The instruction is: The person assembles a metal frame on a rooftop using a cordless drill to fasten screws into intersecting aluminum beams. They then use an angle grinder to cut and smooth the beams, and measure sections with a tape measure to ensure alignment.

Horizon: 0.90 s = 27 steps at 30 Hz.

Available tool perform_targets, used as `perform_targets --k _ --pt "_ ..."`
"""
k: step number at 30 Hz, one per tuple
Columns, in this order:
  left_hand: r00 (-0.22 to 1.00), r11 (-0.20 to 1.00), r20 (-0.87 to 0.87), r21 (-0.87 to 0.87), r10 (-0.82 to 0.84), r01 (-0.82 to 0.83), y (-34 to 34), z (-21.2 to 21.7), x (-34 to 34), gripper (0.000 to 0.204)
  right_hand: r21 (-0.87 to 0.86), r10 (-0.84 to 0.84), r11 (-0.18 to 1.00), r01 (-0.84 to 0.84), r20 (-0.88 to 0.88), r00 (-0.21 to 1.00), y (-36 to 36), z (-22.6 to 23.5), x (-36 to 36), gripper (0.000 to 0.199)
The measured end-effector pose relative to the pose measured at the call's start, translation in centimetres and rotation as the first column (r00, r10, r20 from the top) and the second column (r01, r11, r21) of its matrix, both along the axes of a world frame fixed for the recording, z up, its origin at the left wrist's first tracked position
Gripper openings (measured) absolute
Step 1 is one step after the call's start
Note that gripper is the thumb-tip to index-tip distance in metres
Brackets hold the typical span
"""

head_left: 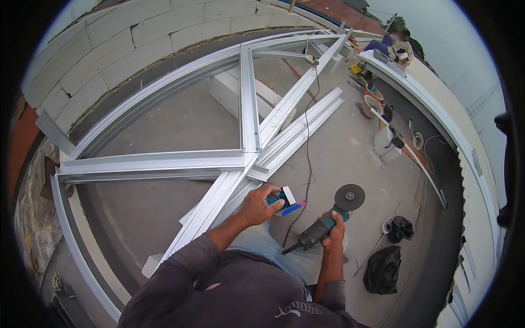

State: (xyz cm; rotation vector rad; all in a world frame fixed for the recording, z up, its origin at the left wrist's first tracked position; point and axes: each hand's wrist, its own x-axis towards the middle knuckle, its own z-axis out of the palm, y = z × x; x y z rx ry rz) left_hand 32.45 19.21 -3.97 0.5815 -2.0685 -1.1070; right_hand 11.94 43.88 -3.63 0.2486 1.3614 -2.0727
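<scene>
From the head view, the left hand (258, 205) is closed around a small blue box (280, 198) over the silver metal bars (219, 194) — the right hand (334, 229) grips a green grinder (322, 225) tight, its round disc (349, 197) pointing up, black cord (308, 142) trailing away.
</scene>
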Motion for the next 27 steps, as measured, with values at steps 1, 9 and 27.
perform_targets --k 1,9,27 --pt "0.907 0.916 0.130 0.023 -0.401 0.401 4.6 0.1 -1.6 0.048 -0.022 -0.006 1.000 0.006 0.002 1.000 -0.1 0.0 0.1 0.042" --pt "0.697 0.800 0.395 0.348 -0.598 0.489 11.8 0.6 -2.3 0.063 -0.030 -0.104 0.994 0.102 -0.044 0.994 0.1 0.3 0.8 0.039" --pt "0.778 0.839 0.317 0.251 -0.542 0.482 9.9 3.2 -1.0 0.070 -0.115 -0.237 0.964 0.239 0.037 0.971 0.2 0.9 1.7 0.043"
